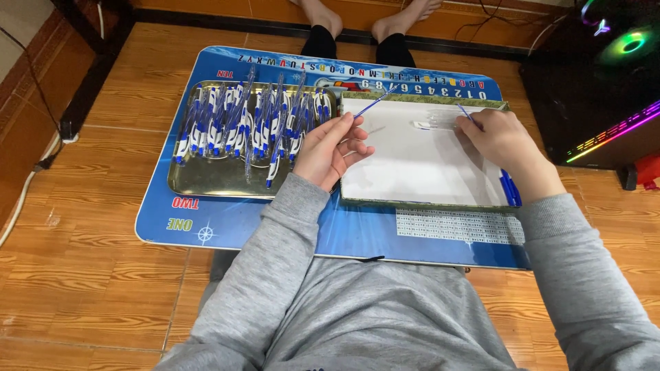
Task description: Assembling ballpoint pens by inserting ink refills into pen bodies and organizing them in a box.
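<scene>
1. I look down on a low blue counter (227, 230) printed with letters, set on a wooden floor; another person's bare feet (375, 17) show beyond its far edge.
2. On its left half lies a metal tray (206, 180) holding a heap of blue-and-white pens (251, 124); its near part is bare.
3. On the right half lies a shallow white-lined box (412, 165), mostly bare inside, with a few blue pen parts (510, 187) against its right wall.
4. My left hand (331, 150) sits between tray and box, fingers pinched on a thin blue ink refill (375, 104) whose long axis runs up and right, away from me, over the box's far left corner.
5. My right hand (507, 143) rests over the box's far right, fingers curled on another blue refill (469, 115); a clear pen barrel (432, 124) lies just left of it, lengthwise left to right, nearer this hand.
</scene>
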